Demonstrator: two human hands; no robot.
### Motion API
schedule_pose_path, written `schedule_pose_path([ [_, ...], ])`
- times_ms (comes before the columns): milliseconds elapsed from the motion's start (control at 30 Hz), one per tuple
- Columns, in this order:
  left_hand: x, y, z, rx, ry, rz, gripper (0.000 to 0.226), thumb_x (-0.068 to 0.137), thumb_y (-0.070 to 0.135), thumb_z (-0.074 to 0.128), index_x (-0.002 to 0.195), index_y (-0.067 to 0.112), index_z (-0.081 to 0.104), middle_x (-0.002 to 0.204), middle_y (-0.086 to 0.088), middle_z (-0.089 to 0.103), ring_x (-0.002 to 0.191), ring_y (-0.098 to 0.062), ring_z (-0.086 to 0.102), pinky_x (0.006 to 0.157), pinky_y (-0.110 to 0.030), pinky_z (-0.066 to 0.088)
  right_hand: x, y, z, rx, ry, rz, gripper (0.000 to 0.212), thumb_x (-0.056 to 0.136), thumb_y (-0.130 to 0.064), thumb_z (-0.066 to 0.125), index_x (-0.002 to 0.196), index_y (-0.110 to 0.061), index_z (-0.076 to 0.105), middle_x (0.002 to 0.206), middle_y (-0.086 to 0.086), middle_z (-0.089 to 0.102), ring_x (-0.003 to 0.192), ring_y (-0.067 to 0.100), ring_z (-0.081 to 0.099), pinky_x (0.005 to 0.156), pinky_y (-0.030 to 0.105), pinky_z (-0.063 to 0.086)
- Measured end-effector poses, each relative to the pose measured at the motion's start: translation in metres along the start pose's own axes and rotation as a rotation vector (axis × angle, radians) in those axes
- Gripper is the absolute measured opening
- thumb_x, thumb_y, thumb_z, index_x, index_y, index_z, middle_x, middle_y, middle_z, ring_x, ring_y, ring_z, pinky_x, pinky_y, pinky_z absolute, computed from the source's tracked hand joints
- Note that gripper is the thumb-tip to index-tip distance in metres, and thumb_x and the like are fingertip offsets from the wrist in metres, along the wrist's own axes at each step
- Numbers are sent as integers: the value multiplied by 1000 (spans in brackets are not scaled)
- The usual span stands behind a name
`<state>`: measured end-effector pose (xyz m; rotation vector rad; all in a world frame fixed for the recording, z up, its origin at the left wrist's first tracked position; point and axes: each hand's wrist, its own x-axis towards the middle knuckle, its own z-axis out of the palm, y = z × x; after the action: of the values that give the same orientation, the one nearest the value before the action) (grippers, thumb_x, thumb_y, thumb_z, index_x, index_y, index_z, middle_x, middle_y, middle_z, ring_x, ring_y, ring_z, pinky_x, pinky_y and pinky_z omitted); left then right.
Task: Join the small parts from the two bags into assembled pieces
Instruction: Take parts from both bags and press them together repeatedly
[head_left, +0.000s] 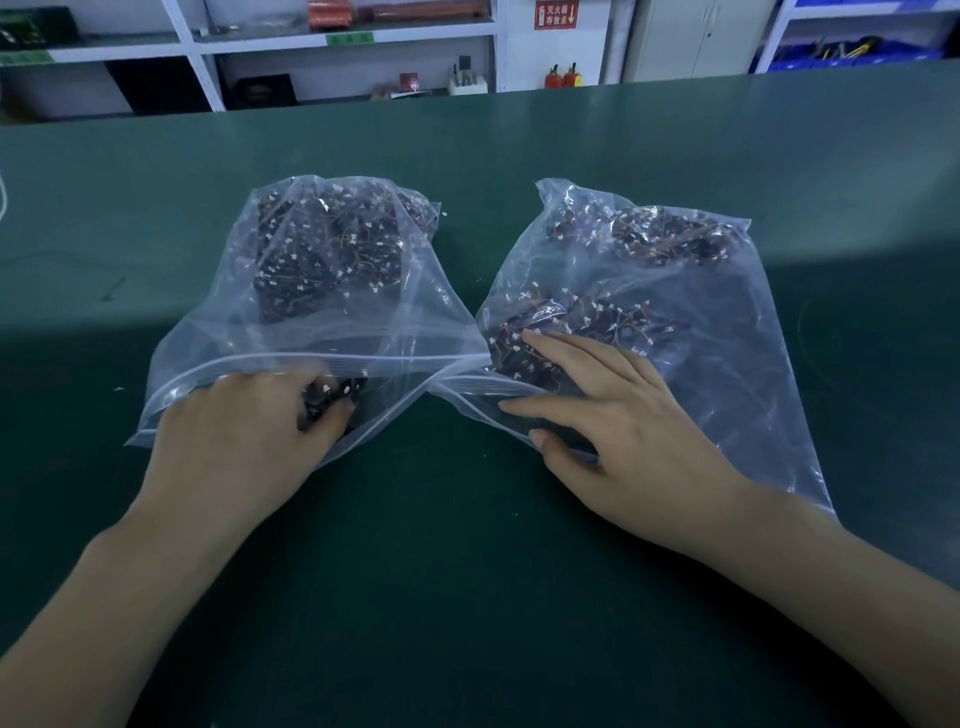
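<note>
Left bag (322, 291): clear zip plastic lying on the green tabletop (467, 571), mouth toward me, dark wired parts heaped at its far end.
Left hand (244, 441): mine, reaching into the open mouth, fingers curled round a small clump of parts (332, 397).
Right bag (675, 322): just beside the first, mouths nearly touching, parts scattered in two piles.
Right hand (618, 415): mine, fingers straight and spread inside the bag's mouth, fingertips resting on the near pile, gripping nothing.
Handling: parts look light, thin-wired and prone to tangling; I judge it best to pinch one by its body, not its leads. The plastic film is slippery and limp.
</note>
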<state>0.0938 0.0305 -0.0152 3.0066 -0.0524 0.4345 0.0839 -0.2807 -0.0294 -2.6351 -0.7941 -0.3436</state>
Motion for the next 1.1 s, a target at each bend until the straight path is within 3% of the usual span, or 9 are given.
schedule_pose_path([
  [233, 0, -5, 5, -75, 299, 177, 5, 92, 37, 79, 91, 34, 82, 70, 6, 74, 65, -31, 70, 55, -38, 55, 1, -1, -1, 41, 61, -30, 28, 99, -21, 68, 124, -31, 77, 158, 0, 50, 149, 21, 42, 122, 37, 27],
  [367, 0, 2, 3, -138, 418, 293, 21, 100, 42, 69, 94, 27, 83, 72, 8, 73, 61, -24, 69, 51, -38, 54, 1, 0, 0, 72, 102, -62, 27, 98, -17, 68, 120, -30, 78, 153, -1, 55, 146, 20, 45, 120, 42, 32],
  [533, -12, 24, -2, -310, 546, 489, 19, 103, 32, 73, 99, 17, 85, 86, 7, 78, 61, -13, 67, 51, -37, 56, 2, -2, 2, 180, 156, -98, 21, 98, -12, 69, 113, -24, 80, 142, -5, 63, 136, 19, 54, 111, 49, 42],
  [633, -24, 41, 1, -505, 541, 520, 16, 100, 27, 78, 100, 13, 85, 89, 12, 76, 73, 5, 64, 67, -19, 56, 2, -4, 2, 236, 183, -116, 20, 100, -26, 71, 118, -21, 77, 132, -9, 67, 126, 16, 60, 105, 47, 45],
  [767, -34, 58, 4, -682, 491, 533, 11, 97, 23, 80, 100, 13, 83, 78, 7, 73, 68, 0, 62, 66, -12, 49, 3, -8, 1, 255, 144, -131, 34, 99, -43, 71, 125, -20, 74, 123, -13, 70, 121, 13, 62, 105, 43, 46],
  [900, -37, 67, 7, -811, 415, 501, 10, 94, 24, 81, 102, 18, 80, 75, 9, 71, 68, -5, 68, 61, -16, 50, 3, -9, 2, 285, 142, -197, 16, 96, -20, 77, 112, -18, 78, 108, -12, 74, 108, 16, 65, 98, 42, 48],
  [967, -37, 66, 8, -836, 398, 462, 10, 95, 26, 80, 102, 20, 80, 73, 10, 71, 67, -8, 70, 60, -18, 51, 2, -10, 2, 296, 146, -209, 19, 92, -4, 74, 107, -14, 78, 103, -10, 74, 103, 17, 65, 96, 42, 49],
  [1033, -36, 64, 7, -851, 391, 434, 11, 96, 28, 78, 100, 18, 80, 71, 12, 70, 67, -4, 70, 62, -15, 50, 1, -10, 2, 317, 120, -213, 21, 88, -2, 75, 106, -13, 78, 101, -10, 75, 101, 17, 65, 96, 43, 49],
  [1100, -35, 64, 7, -850, 386, 422, 13, 96, 27, 78, 98, 15, 80, 70, 13, 70, 67, -2, 70, 63, -13, 49, 0, -12, 2, 351, 103, -221, 17, 90, -13, 79, 107, -13, 78, 101, -9, 75, 101, 17, 66, 97, 42, 48],
])
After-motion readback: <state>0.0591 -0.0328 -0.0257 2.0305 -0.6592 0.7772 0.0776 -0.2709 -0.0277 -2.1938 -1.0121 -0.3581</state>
